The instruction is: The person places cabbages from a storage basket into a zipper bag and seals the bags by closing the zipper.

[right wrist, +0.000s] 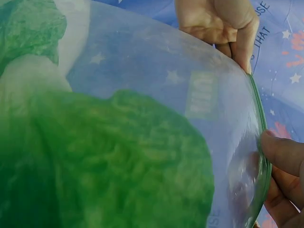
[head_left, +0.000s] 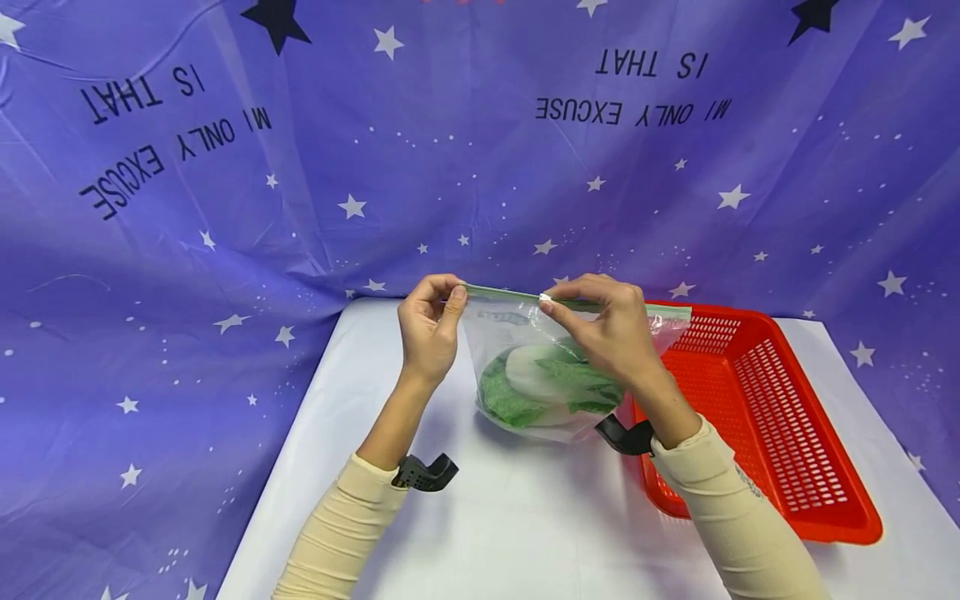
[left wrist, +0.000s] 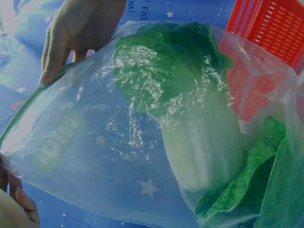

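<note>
A clear zip bag (head_left: 491,333) with a green strip along its mouth hangs between both hands in the head view. Inside it lie leafy greens (head_left: 525,387) with thick white stalks, like bok choy; the left wrist view shows a broad pale stalk (left wrist: 202,147) through the plastic. My left hand (head_left: 431,329) pinches the left end of the green strip between thumb and fingers. Farther right along that strip, my right hand (head_left: 611,325) pinches it, a small white piece showing at the fingertips. Part of the bag is hidden behind the right hand.
A red perforated basket (head_left: 806,433) stands to the right on the white table (head_left: 510,517), partly behind the right forearm and the bag's right end. A purple star-patterned cloth (head_left: 450,167) hangs behind the table. Each wrist carries a black camera mount (head_left: 427,473).
</note>
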### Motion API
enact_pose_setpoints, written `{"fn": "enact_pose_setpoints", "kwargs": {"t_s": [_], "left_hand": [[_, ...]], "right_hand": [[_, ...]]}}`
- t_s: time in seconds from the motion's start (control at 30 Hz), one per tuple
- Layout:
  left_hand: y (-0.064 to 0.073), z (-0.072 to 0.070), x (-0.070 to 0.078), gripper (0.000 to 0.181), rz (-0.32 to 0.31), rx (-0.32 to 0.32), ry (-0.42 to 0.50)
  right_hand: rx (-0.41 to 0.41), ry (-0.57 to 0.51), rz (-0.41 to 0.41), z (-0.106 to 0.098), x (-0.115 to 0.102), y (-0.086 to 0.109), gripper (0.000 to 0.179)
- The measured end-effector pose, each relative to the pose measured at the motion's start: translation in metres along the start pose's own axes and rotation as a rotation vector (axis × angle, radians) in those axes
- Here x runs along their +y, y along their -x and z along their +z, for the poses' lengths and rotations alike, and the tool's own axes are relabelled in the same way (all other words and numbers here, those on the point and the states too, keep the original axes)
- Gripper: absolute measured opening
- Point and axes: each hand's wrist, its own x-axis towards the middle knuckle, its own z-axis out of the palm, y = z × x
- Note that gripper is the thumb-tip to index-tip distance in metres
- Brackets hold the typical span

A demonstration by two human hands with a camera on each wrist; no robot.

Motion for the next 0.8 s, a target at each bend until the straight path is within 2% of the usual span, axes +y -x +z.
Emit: {"fn": "enact_pose_setpoints", "kwargs": {"t_s": [0.17,0.47,0.67,0.8], "left_hand": [[-0.001,-0.003,-0.001,0.019,-0.014,0.014,0.038],[-0.001,-0.01,-0.002,0.012,-0.028,0.058,0.029],[-0.002,-0.013,-0.003,0.009,-0.036,0.058,0.035],[-0.002,-0.017,-0.004,0.004,-0.043,0.074,0.044]], "right_hand": [[-0.004,0.034,0.014,-0.009,0.003,0.002,0.009],[-0.013,0.105,0.098,-0.035,0.012,0.012,0.009],[-0.011,0.096,0.08,-0.052,0.015,0.016,0.011],[-0.008,0.136,0.078,-0.069,0.018,0.02,0.012]]}}
